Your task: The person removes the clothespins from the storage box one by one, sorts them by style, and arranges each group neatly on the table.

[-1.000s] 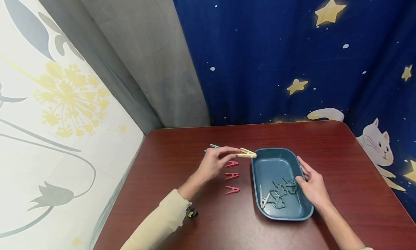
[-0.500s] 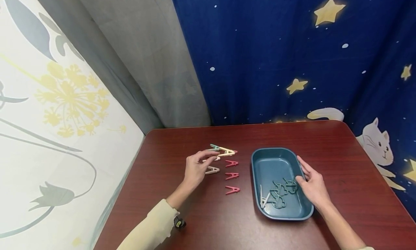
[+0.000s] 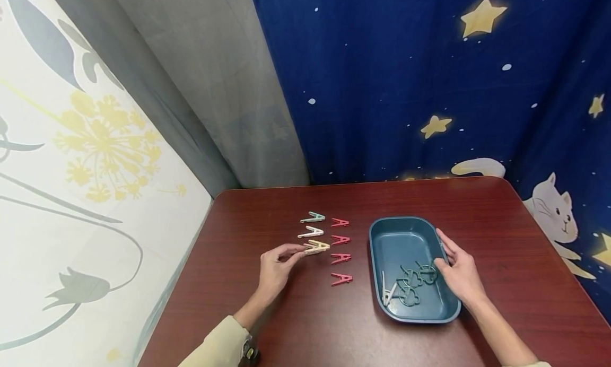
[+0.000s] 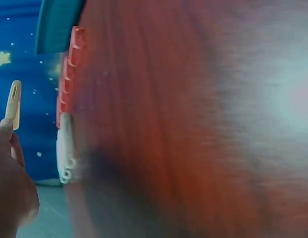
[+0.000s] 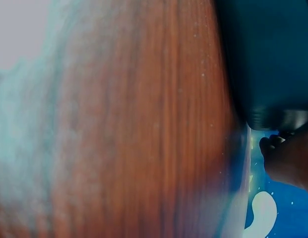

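Note:
My left hand point(image 3: 276, 269) pinches a pale yellow clothespin point(image 3: 322, 244) between thumb and fingertips. In the left wrist view the yellow clothespin point(image 4: 14, 101) stands up off the fingertips, apart from the table. From the head view it overlaps a whitish clothespin lying below. Farther back lie a white clothespin point(image 3: 311, 232) and a green clothespin point(image 3: 313, 217). Several red clothespins point(image 3: 341, 258) form a column to their right. My right hand point(image 3: 459, 271) grips the right rim of a blue tray point(image 3: 401, 242), thumb at the inner side, fingers outside.
Inside the tray, near its front, lie a white clothespin point(image 3: 387, 293) and several dark green outline shapes point(image 3: 410, 282). The dark red wooden table point(image 3: 267, 208) meets a blue star-print curtain point(image 3: 382, 91) behind and a patterned white panel point(image 3: 95, 224) at left.
My left hand has carried the yellow clothespin from beside the tray's rim leftward, past the green and white ones, and toward me. My right hand and the tray have stayed put.

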`<act>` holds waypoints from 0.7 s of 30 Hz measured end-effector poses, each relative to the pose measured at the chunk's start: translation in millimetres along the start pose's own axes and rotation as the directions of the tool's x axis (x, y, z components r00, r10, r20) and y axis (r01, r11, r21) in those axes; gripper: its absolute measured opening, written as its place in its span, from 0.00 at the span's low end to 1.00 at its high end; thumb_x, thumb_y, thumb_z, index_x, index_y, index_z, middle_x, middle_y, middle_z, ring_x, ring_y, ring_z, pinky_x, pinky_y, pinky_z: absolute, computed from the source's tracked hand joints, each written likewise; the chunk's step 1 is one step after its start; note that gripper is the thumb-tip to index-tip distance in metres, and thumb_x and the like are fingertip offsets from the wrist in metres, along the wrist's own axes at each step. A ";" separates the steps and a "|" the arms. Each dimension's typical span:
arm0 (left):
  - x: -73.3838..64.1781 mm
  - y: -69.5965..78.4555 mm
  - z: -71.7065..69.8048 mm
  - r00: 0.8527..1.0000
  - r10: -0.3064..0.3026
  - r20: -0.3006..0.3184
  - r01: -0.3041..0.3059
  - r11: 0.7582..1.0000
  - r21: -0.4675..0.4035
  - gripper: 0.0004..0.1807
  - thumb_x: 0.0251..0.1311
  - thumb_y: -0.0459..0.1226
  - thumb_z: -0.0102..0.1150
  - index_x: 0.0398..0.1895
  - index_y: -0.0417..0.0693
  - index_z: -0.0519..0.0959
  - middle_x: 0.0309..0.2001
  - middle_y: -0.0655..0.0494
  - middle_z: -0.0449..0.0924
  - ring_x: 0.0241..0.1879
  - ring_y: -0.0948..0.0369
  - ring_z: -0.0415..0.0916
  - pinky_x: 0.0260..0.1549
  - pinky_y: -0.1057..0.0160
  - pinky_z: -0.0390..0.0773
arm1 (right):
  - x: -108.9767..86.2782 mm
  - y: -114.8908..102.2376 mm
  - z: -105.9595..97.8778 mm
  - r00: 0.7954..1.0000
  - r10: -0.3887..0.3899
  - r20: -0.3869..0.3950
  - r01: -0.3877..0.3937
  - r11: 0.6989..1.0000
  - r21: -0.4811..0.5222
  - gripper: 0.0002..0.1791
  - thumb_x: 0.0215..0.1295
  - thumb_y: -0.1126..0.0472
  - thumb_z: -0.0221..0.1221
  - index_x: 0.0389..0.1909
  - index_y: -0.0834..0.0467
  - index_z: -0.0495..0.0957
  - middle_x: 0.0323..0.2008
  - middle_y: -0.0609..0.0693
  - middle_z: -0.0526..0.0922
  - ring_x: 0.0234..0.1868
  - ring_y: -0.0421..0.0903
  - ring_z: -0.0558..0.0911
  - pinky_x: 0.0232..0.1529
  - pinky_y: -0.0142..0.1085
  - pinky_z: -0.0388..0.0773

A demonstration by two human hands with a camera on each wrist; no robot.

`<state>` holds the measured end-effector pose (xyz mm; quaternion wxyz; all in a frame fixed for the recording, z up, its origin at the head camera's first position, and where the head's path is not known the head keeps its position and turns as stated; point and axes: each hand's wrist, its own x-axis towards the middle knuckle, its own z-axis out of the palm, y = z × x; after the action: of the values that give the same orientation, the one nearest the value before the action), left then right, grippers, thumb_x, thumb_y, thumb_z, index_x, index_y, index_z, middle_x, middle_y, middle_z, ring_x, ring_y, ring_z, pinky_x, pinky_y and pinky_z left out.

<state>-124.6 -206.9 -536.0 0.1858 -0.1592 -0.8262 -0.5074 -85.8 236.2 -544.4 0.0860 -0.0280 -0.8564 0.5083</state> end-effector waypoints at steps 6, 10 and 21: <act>-18.5 -8.5 -2.7 0.998 -0.069 0.007 0.069 0.998 0.016 0.08 0.57 0.32 0.79 0.37 0.54 0.92 0.35 0.66 0.91 0.30 0.63 0.88 0.29 0.70 0.81 | -0.3 -1.1 -0.4 1.000 0.005 0.003 -0.005 1.000 -0.001 0.41 0.68 0.74 0.59 0.82 0.56 0.62 0.70 0.68 0.72 0.65 0.62 0.76 0.40 0.18 0.70; -28.9 -11.6 -2.6 0.991 -0.126 0.038 0.125 0.992 0.015 0.07 0.57 0.32 0.80 0.37 0.53 0.92 0.35 0.67 0.91 0.32 0.62 0.89 0.32 0.69 0.84 | -0.6 -1.4 -0.6 1.000 0.015 0.005 -0.015 1.000 -0.002 0.42 0.68 0.74 0.59 0.82 0.56 0.62 0.70 0.68 0.72 0.65 0.61 0.76 0.38 0.20 0.70; -38.2 -18.9 -2.5 0.978 -0.202 0.043 0.201 0.979 0.041 0.08 0.56 0.32 0.80 0.35 0.53 0.92 0.33 0.67 0.90 0.33 0.64 0.89 0.33 0.68 0.85 | -0.6 0.0 -0.2 1.000 0.012 -0.003 -0.012 1.000 0.016 0.42 0.68 0.75 0.60 0.82 0.56 0.63 0.70 0.68 0.72 0.65 0.59 0.77 0.41 0.16 0.70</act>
<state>-99.2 -220.2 -567.5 0.1170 -0.0830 -0.8513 -0.5047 -85.2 236.3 -544.3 0.0843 -0.0332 -0.8519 0.5158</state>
